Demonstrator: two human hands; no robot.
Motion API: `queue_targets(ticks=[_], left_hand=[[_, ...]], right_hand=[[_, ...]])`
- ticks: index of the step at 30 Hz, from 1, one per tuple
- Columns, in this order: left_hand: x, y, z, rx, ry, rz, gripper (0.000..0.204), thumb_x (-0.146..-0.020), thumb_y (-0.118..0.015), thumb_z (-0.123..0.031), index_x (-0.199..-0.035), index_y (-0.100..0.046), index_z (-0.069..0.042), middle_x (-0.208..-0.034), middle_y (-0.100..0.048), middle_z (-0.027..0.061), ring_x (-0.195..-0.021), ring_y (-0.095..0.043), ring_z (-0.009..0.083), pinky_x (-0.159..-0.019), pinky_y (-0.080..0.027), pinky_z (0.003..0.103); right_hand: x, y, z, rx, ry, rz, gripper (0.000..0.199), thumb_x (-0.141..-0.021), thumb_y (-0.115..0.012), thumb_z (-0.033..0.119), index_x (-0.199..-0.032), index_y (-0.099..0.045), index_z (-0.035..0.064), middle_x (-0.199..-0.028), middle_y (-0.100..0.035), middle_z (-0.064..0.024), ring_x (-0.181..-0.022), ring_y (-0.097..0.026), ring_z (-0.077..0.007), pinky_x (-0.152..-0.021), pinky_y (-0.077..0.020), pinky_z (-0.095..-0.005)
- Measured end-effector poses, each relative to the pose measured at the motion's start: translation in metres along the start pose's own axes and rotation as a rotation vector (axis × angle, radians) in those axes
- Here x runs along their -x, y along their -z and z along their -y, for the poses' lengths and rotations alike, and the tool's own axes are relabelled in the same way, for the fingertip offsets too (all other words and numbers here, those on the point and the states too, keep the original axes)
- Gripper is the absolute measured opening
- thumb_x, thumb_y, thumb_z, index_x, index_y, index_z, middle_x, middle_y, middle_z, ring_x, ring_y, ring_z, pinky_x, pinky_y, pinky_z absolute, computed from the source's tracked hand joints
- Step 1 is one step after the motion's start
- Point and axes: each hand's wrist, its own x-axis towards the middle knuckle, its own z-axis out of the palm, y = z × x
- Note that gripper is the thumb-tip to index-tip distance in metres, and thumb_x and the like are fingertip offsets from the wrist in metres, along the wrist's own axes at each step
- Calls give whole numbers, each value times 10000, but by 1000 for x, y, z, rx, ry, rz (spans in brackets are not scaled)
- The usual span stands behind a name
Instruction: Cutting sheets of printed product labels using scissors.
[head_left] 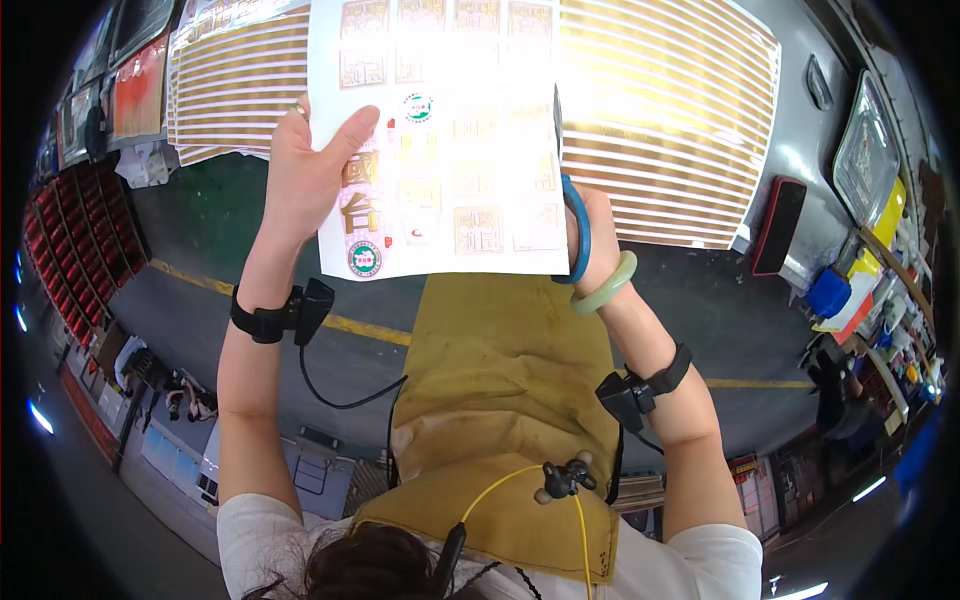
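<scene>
A white sheet (420, 245) printed with gold character blocks and small round green emblems is held up in front of me. My left hand (305, 165) grips its left edge, the thumb lying on the printed face and the other fingers mostly behind. At the lower right edge, my right hand (598, 235) reaches behind the sheet, so its fingers are hidden. Beyond the sheet lie gold-and-white striped sheets, one part on the right (665, 190) and another on the left (235, 85). Glare washes out the upper part of the white sheet.
The grey metal tabletop (790, 120) carries a red-and-black phone-shaped object (779, 226), a small black item (818, 82) and a clear tray (866, 140) at the right. A blue object (828, 293) sits near its edge. Red rows fill a rack (85, 250) at far left.
</scene>
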Motion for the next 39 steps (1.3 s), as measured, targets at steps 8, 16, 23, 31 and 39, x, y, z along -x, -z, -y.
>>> queue_targets(ticks=[8,16,23,31,39], left_hand=[[8,4,-4,-22,35,-27,307,-925,-618,-102,-1178,-542,53,-1037,-661,96,-855,-640,110,-706,-526,247],[12,-1,-5,-19,20,-25,255,-919,-619,-80,-1137,-557,37,-1027,-677,94,-864,-648,98,-704,-533,236],[22,1,4,17,54,-18,267,-912,-634,-87,-1136,-558,37,-1023,-678,95,-864,-648,101,-710,-532,238],[29,2,0,63,41,-22,263,-913,-625,-64,-1145,-545,31,-1044,-675,104,-872,-652,101,-716,-537,238],[30,1,9,68,56,-35,268,-912,-624,-60,-1148,-543,38,-1048,-673,101,-876,-650,102,-723,-535,242]], right_hand=[[-15,12,12,18,-55,161,384,-960,-529,263,-1143,-577,-71,-1016,-665,-136,-894,-596,-129,-821,-476,-287],[-9,4,8,41,36,42,245,-923,-596,163,-888,-646,-74,-760,-679,-59,-693,-553,-52,-630,-478,-253],[-5,9,0,27,-28,77,389,-960,-543,284,-1069,-609,-83,-903,-680,-94,-789,-579,-89,-726,-481,-265],[-17,10,9,89,32,121,369,-946,-556,287,-967,-635,-73,-817,-673,-75,-766,-567,-82,-707,-478,-261],[-13,-1,-6,49,153,31,277,-910,-615,193,-845,-666,-72,-724,-686,-57,-667,-570,-56,-590,-477,-248]])
